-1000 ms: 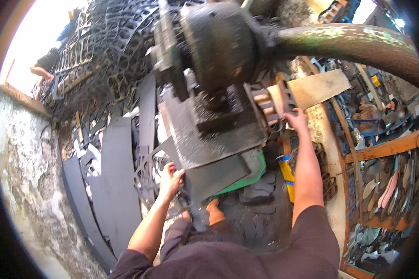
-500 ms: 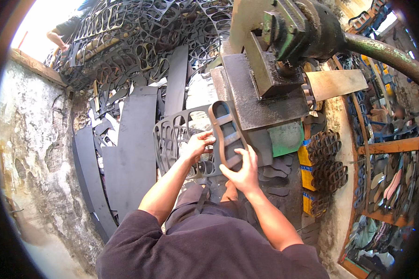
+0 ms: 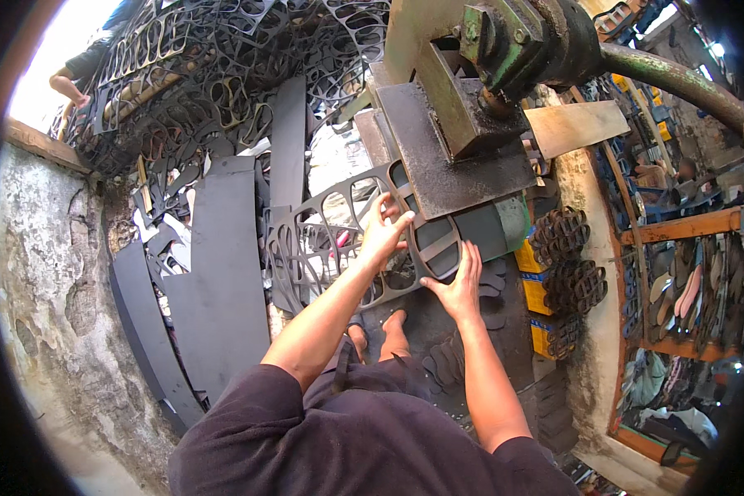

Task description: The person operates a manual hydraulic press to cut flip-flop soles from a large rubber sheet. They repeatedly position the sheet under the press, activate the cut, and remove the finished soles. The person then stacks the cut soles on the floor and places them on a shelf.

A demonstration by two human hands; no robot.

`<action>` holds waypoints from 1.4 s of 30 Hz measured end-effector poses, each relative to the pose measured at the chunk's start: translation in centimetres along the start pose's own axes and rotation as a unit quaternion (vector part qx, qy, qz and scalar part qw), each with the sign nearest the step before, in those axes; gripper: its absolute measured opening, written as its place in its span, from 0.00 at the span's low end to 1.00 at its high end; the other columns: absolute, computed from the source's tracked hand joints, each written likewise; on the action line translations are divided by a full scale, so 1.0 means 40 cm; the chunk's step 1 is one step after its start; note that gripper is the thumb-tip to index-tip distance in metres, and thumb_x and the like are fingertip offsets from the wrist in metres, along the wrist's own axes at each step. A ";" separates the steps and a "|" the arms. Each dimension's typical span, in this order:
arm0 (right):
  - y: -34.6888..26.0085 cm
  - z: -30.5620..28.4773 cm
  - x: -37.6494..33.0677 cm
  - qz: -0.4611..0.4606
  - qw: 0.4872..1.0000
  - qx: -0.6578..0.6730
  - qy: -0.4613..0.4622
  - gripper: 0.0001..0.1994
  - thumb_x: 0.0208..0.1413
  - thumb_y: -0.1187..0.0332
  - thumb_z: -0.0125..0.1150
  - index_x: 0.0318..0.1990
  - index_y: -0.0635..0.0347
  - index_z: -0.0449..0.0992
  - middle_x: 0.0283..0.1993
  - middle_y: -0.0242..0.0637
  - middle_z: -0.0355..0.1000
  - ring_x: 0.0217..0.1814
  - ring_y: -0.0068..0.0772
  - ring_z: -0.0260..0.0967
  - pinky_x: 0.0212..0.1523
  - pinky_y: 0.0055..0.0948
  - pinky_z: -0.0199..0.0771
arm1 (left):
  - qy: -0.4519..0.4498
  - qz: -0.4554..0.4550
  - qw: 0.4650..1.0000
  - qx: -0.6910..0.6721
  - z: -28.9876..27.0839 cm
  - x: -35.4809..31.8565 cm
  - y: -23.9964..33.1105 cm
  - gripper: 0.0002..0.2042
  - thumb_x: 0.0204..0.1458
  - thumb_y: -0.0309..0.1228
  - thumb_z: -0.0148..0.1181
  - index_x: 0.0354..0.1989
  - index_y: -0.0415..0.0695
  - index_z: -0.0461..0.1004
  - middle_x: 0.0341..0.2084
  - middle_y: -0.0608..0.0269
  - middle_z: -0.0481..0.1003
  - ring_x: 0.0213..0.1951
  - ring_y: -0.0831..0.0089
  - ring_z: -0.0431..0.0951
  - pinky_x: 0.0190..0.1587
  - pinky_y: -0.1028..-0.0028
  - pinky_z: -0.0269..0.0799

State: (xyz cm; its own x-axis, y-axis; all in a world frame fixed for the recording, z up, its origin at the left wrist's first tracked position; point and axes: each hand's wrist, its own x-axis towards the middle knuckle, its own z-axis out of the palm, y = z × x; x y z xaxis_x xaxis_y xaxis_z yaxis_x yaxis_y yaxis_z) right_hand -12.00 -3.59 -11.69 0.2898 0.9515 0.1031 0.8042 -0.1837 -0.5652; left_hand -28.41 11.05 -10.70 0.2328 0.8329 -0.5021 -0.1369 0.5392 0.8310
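Observation:
A sole-shaped metal cutting die (image 3: 438, 248) with crossbars lies on a dark sheet, its far end partly hidden under the press plate (image 3: 471, 183). My left hand (image 3: 383, 235) grips the die's left edge, thumb toward it and fingers curled. At the near right end, my right hand (image 3: 460, 288) holds the rim between thumb and fingers. Left of the die spreads dark sheet scrap (image 3: 332, 217) full of sole-shaped holes. An uncut part of the dark sheet (image 3: 481, 228) shows to the right, above a green board (image 3: 517, 221).
The heavy press head (image 3: 504, 50) hangs over the plate. Long dark sheets (image 3: 219, 248) lean at left beside a stained wall (image 3: 58, 273). Cut-out scrap (image 3: 248, 66) piles up behind. Bundled dies (image 3: 574, 281) and yellow boxes (image 3: 539, 293) stand right. Another person's arm (image 3: 70, 87) shows far left.
The die has gone from tilted up in my hands to lying lower on the sheet, partly under the plate. Both hands moved right with it. The whole view shifted slightly.

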 end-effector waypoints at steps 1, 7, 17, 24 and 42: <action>0.012 0.000 0.009 -0.014 1.000 0.008 0.017 0.57 0.37 0.56 0.85 0.72 0.67 0.53 0.75 0.58 0.51 0.80 0.62 0.44 0.76 0.56 0.52 | -0.020 0.015 1.000 0.015 0.002 0.006 0.003 0.40 0.58 0.35 0.70 0.76 0.49 0.55 0.72 0.42 0.57 0.58 0.56 0.76 0.47 0.62 0.83; 0.036 0.017 0.020 -0.031 0.999 0.024 0.034 0.52 0.38 0.56 0.84 0.69 0.65 0.58 0.74 0.57 0.55 0.80 0.63 0.45 0.77 0.56 0.52 | -0.059 0.022 0.998 0.010 -0.007 0.034 0.000 0.45 0.56 0.33 0.71 0.79 0.50 0.48 0.73 0.49 0.60 0.65 0.60 0.71 0.47 0.61 0.82; 0.037 0.009 0.010 -0.059 0.995 0.043 0.060 0.47 0.38 0.55 0.84 0.65 0.63 0.63 0.71 0.57 0.59 0.78 0.67 0.48 0.75 0.58 0.54 | -0.098 0.012 0.995 0.017 -0.009 0.034 0.003 0.44 0.59 0.34 0.70 0.79 0.52 0.47 0.75 0.46 0.55 0.69 0.56 0.66 0.54 0.55 0.80; 0.136 -0.028 0.004 -0.023 0.998 -0.060 0.029 0.42 0.47 0.50 0.77 0.68 0.58 0.67 0.74 0.45 0.62 0.80 0.55 0.49 0.77 0.62 0.48 | -0.148 0.012 0.988 0.036 -0.027 0.050 0.020 0.41 0.64 0.35 0.64 0.80 0.55 0.45 0.77 0.55 0.54 0.66 0.60 0.71 0.52 0.58 0.79; 0.251 -0.083 0.384 0.094 0.989 -0.111 0.026 0.33 0.53 0.44 0.69 0.60 0.58 0.78 0.71 0.35 0.69 0.83 0.42 0.47 0.79 0.66 0.32 | 0.088 0.049 0.993 0.057 -0.089 0.201 0.153 0.22 0.61 0.30 0.64 0.63 0.39 0.69 0.49 0.57 0.79 0.49 0.71 0.79 0.53 0.69 0.76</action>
State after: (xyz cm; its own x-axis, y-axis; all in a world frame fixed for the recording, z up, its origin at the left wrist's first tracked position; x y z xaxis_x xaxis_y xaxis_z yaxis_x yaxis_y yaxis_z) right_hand 2.26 8.36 -13.08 0.4669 0.8824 0.0584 0.8258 -0.4114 -0.3859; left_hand -30.81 21.51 -10.51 0.0505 0.8946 -0.4440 -0.0377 0.4460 0.8943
